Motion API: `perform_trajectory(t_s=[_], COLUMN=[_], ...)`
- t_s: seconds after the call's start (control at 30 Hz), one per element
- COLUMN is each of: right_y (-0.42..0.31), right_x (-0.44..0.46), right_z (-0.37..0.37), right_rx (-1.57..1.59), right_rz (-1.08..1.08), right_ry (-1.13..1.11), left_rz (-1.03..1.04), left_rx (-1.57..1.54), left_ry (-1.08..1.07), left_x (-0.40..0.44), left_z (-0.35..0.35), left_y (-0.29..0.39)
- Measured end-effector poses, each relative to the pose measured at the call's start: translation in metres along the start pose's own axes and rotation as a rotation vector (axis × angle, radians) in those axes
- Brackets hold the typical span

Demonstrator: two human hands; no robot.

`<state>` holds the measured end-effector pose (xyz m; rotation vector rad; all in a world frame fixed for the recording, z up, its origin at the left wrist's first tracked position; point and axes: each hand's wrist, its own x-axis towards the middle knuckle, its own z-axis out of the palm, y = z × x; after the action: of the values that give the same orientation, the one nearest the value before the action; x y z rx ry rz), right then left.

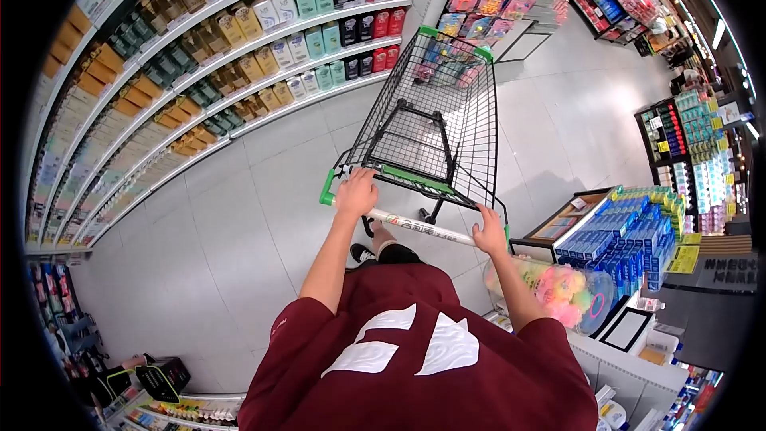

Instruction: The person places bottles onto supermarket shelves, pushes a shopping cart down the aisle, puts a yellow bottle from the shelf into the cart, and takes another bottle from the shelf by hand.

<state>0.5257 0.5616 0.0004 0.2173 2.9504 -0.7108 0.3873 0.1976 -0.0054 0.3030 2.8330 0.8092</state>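
A shopping cart (415,124) of black wire mesh with green corner pieces stands right in front of me, and its basket looks bare. Its white handle (423,227) carries printed characters and runs across in front of my body. Near the handle's left end, by the green end piece, my left hand (357,193) is wrapped round the bar. At the right end my right hand (488,231) grips the same bar. Part of the fingers of both hands is hidden behind the handle.
Shelves of bottles and boxes (263,20) curve along the left. Ahead hang colourful packaged toys (487,0). To the right, close to the cart, are stacked blue boxes (622,227) and a clear bin of pastel balls (558,291). Pale floor tiles (247,215) lie between.
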Motion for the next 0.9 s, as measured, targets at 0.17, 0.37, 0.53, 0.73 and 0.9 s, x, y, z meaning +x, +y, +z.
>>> perform_trajectory(t_s=[0.17,0.37,0.53,0.73,0.9], right_y=[0.000,0.000,-0.007,-0.013,-0.025], right_x=[0.007,0.005,0.007,0.007,0.004], right_z=[-0.007,-0.005,-0.006,-0.002,0.001], right_rx=[-0.014,0.001,-0.004,-0.020,-0.023], right_rz=[0.036,0.023,0.032,-0.003,-0.008], right_ry=[-0.018,-0.014,-0.031,-0.060,-0.090], left_rz=[-0.019,-0.033,-0.061,-0.073,-0.139], left_rx=[0.000,-0.022,-0.006,-0.001,0.004], left_ry=[0.021,-0.008,-0.001,0.030,-0.023], left_x=[0.002,-0.002,-0.008,-0.018,-0.032], left_z=[0.002,0.002,-0.001,-0.002,-0.008], left_y=[0.004,0.001,-0.002,-0.011,-0.019])
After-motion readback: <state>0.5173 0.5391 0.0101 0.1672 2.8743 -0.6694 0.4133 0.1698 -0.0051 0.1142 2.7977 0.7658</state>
